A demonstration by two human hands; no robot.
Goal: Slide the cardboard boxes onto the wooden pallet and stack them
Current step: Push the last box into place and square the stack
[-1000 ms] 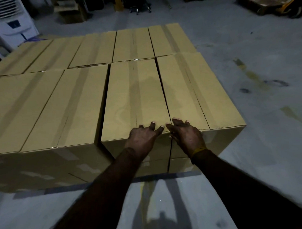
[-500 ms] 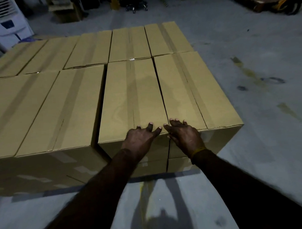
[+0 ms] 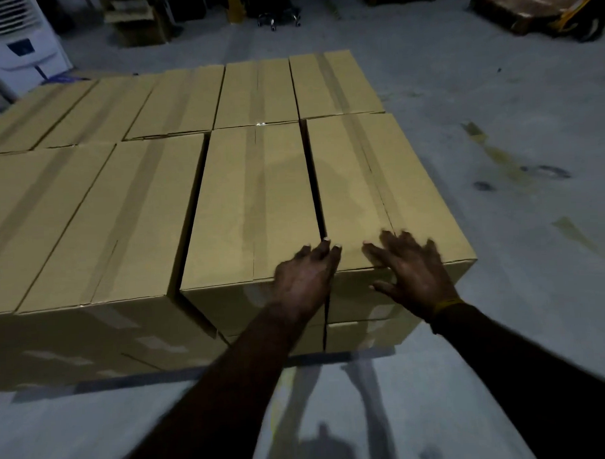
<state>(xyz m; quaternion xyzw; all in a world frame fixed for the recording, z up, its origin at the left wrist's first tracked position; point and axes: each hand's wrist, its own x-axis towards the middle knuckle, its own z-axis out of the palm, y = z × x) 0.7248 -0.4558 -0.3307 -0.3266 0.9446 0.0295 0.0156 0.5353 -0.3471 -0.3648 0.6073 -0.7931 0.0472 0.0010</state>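
Tan taped cardboard boxes (image 3: 129, 218) packed in rows on grey concrete floor (image 3: 497, 154), stacked two high at near edge | left hand (image 3: 304, 280) flat on near corner of middle box (image 3: 255, 203), grip wide, fingers straight | right hand (image 3: 412, 273) blurred, fingers spread, apparently just over right-end box (image 3: 371, 179), holding nothing

taped tan cardboard boxes (image 3: 252, 203), stacked side by side
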